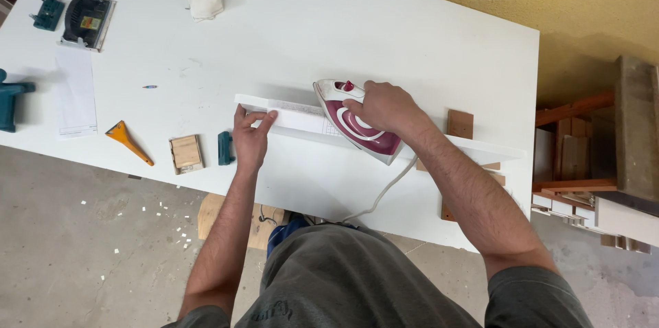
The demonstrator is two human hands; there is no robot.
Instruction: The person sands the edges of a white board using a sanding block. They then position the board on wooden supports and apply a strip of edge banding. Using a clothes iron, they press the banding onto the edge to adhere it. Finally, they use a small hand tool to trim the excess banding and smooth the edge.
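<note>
A long white board [473, 147] stands on its edge across the white table [309, 32]. My right hand [384, 107] grips the handle of a white and maroon clothes iron [357, 125], which presses on a sheet of paper [298, 116] laid over the board's top edge. My left hand [250, 137] pinches the board and paper near its left end. The iron's white cord [381, 194] trails off the table's near edge.
Left of my hand lie a small teal tool [224, 148], a wooden block [186, 153] and an orange scraper [127, 140]. Farther left are a paper sheet [75, 91], a dark power tool [86, 20] and a crumpled cloth [204, 0]. Wooden pieces [460, 124] sit right; stacked boards [583, 156] stand beyond.
</note>
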